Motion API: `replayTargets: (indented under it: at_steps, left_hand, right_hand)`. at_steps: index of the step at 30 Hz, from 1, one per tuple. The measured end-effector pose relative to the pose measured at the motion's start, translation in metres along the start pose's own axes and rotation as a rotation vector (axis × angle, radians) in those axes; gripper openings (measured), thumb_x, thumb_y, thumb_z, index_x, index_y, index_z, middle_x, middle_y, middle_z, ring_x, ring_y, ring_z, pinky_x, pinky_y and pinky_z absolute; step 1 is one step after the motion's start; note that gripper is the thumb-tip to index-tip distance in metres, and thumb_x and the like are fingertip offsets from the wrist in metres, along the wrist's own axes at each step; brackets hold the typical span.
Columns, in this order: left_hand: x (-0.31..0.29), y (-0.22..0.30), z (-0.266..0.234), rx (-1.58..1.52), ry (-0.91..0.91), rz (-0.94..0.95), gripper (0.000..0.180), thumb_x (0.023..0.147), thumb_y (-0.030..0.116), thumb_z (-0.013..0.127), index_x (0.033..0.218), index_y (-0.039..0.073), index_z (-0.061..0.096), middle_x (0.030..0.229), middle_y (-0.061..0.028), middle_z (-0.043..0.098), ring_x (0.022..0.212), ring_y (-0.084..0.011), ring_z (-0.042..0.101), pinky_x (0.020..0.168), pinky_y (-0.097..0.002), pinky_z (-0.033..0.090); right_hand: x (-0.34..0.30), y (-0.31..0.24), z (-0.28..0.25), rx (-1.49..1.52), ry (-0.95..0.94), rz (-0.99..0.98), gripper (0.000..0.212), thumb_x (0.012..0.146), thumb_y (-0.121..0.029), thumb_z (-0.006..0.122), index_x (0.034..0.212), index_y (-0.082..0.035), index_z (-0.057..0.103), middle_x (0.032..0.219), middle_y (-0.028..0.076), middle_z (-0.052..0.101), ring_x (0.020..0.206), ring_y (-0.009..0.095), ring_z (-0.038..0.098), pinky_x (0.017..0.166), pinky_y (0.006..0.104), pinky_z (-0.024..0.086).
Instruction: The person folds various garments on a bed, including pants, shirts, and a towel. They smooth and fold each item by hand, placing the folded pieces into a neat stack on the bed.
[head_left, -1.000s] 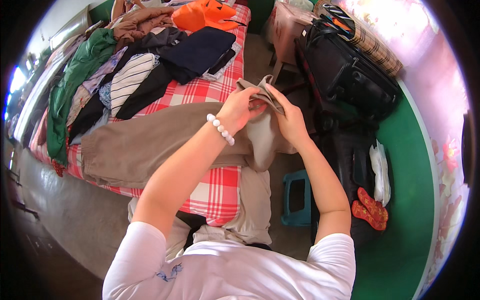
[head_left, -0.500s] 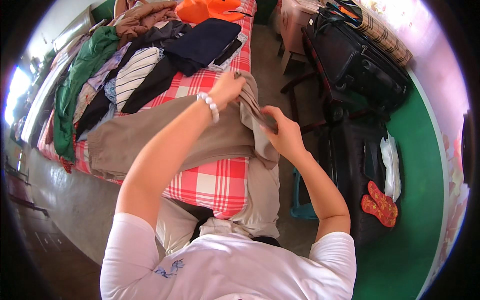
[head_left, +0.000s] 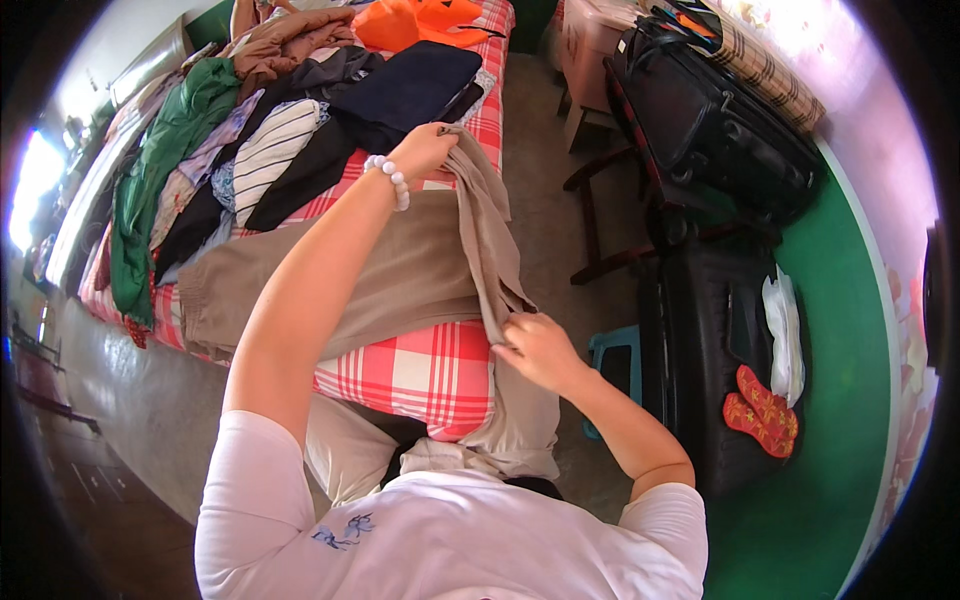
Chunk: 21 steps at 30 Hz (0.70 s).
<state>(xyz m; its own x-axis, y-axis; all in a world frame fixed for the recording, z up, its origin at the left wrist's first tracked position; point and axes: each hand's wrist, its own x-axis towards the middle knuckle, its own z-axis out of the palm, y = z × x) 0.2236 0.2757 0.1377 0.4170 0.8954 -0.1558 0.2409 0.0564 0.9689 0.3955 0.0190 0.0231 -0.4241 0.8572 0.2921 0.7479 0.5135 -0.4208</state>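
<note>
The left hand (head_left: 430, 150) grips the upper end of the trousers' (head_left: 400, 265) folded edge, and the right hand (head_left: 540, 350) pinches its lower end, fingers closed on the cloth, so the edge runs between them. The brown trousers lie across the near end of the bed (head_left: 420, 380), the far leg toward the left side. Beyond them is a pile of clothes, with a navy cloth (head_left: 415, 85) nearest the left hand. As for markings, the orange bag (head_left: 415, 22) bears black shapes, the upper suitcase (head_left: 720, 130) a small pale tag (head_left: 622, 45), too small to read, and the red insoles (head_left: 765, 415) yellowish figures. The white shirt (head_left: 470, 540) has a blue motif (head_left: 345, 530).
</note>
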Motion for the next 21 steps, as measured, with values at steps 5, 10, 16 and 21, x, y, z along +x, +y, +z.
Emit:
replayTargets:
  at_steps: [5, 10, 16, 21]
  left_hand:
    - [-0.009, -0.017, -0.041, 0.166, 0.019, -0.049, 0.023, 0.093, 0.019, 0.054, 0.110, 0.005, 0.062, 0.093, -0.0008, 0.065, 0.082, -0.0106, 0.061, 0.074, -0.0321, 0.051]
    - [-0.013, -0.064, -0.086, 0.120, 0.171, -0.136, 0.021, 0.090, 0.021, 0.062, 0.106, 0.008, 0.065, 0.093, 0.0005, 0.065, 0.086, -0.0105, 0.060, 0.079, -0.0312, 0.049]
    - [-0.016, -0.094, -0.093, 0.034, 0.247, -0.145, 0.018, 0.088, 0.019, 0.065, 0.102, 0.006, 0.066, 0.091, 0.0000, 0.065, 0.083, -0.0111, 0.061, 0.074, -0.0297, 0.049]
    - [-0.007, -0.117, -0.114, -0.063, 0.271, -0.139, 0.017, 0.089, 0.016, 0.063, 0.102, 0.005, 0.065, 0.092, -0.0019, 0.067, 0.084, -0.0124, 0.063, 0.075, -0.0309, 0.051]
  right_hand:
    - [0.002, -0.004, 0.011, 0.324, -0.091, -0.056, 0.024, 0.085, -0.027, 0.064, 0.079, -0.004, 0.064, 0.079, 0.010, 0.059, 0.084, 0.029, 0.059, 0.073, 0.0399, 0.046]
    - [0.033, 0.025, 0.015, 0.146, 0.425, 0.122, 0.017, 0.075, -0.007, 0.070, 0.089, -0.005, 0.060, 0.097, 0.010, 0.056, 0.084, 0.028, 0.059, 0.077, 0.0371, 0.047]
    - [0.021, 0.042, 0.039, 0.248, 0.321, 0.442, 0.018, 0.078, 0.002, 0.061, 0.095, -0.004, 0.057, 0.093, 0.011, 0.059, 0.081, 0.025, 0.060, 0.073, 0.0336, 0.049]
    - [0.037, -0.003, -0.004, 0.243, 0.714, 0.264, 0.015, 0.080, 0.007, 0.059, 0.092, -0.002, 0.059, 0.087, 0.009, 0.062, 0.076, 0.020, 0.061, 0.072, 0.0278, 0.048]
